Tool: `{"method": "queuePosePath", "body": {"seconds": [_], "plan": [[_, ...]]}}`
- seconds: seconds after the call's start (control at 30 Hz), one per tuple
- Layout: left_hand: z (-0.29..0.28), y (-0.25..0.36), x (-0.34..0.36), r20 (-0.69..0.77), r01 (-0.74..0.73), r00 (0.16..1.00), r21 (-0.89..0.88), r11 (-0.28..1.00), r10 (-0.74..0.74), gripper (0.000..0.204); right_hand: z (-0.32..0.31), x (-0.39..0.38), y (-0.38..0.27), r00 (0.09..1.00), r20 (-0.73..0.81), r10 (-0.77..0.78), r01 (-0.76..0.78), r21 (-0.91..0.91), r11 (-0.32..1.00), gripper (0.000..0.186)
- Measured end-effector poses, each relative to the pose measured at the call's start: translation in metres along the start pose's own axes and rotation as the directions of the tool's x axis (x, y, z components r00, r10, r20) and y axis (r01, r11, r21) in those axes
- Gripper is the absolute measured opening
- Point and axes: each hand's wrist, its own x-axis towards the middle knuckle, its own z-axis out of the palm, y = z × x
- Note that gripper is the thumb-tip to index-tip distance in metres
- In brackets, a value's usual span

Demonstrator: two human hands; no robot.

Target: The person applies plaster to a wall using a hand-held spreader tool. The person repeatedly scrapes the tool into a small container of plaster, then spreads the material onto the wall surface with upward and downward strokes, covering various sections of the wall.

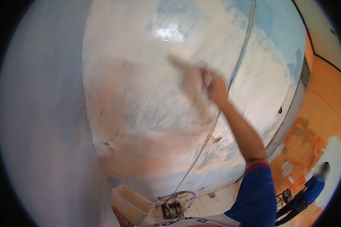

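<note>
Short blue sleeve (258,195), red-edged cuff (257,165), white shirt (215,218)

I can pass leftward along the wall (140,83) from my right hand (216,89); rightward, the long cable (247,36) stands in the way.

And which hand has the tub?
The left hand, low down near the picture's bottom edge, holding the pale tub. The right hand is different: it's raised in front of the patchy wall, holding a blurred, flat tool.

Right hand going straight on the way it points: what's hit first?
Likely the patchy whitish wall, met by the blurred tool in the right hand. Depth is unclear; they may be touching.
</note>
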Motion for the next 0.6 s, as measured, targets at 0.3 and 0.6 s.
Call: {"method": "queuePosePath", "body": {"seconds": [0.3, 0.6], "plan": [[0.03, -0.034, 0.019, 0.006, 0.09, 0.996, -0.125, 0.988, -0.09, 0.064, -0.09, 0.237, 0.208, 0.9, -0.418, -0.123, -0.046, -0.372, 0.927, 0.034], [0.037, -0.042, 0.019, -0.062, 0.011, 0.998, -0.135, 0.991, -0.02, 0.065, -0.026, 0.092, 0.045, 0.998, 0.0, -0.063, 0.06, -0.302, 0.951, 0.053]]}}
